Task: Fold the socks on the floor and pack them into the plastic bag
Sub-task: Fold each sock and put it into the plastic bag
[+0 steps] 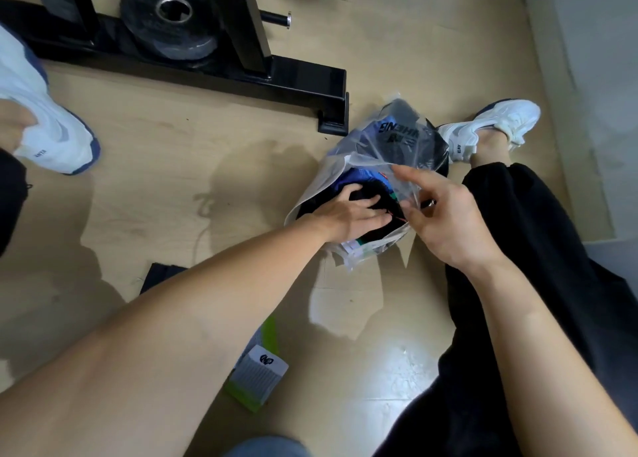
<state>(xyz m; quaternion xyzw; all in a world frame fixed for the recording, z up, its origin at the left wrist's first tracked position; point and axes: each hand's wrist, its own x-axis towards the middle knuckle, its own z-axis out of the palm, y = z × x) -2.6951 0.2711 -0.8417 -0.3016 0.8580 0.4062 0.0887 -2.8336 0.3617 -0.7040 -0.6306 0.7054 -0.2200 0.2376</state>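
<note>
At the left edge of the floor [241, 152] stands a white shoe [45, 121], with a black weight rack [276, 76] along the far edge; neither belongs to the job. Nearer the person, two socks lie outside the bag: a flat black sock [162, 277], half hidden under the left forearm, and a green and white sock [259, 370] just beside it toward the near edge, which looks folded already but not yet packed. Further right, toward the wall-side edge of the floor, lies the plastic bag [328, 183], its mouth facing the person and well filled: blue socks [359, 175] and other dark ones show through the clear film. The left hand [352, 211] reaches into the mouth, its fingers spread and fairly straight, pressing down on a dark bundle [376, 189] that sits on top of the pile. The right hand [445, 215] is at the bag's upper lip and appears to pinch the film between thumb and fingers to hold the mouth open, the forefinger pointing out loosely. Beyond it are the black trouser leg [535, 232] and the other white shoe [497, 121]. Judging by this, most of the packing is done, one bundle is being seated, and at least two socks on the floor are left to fold or put in.
</note>
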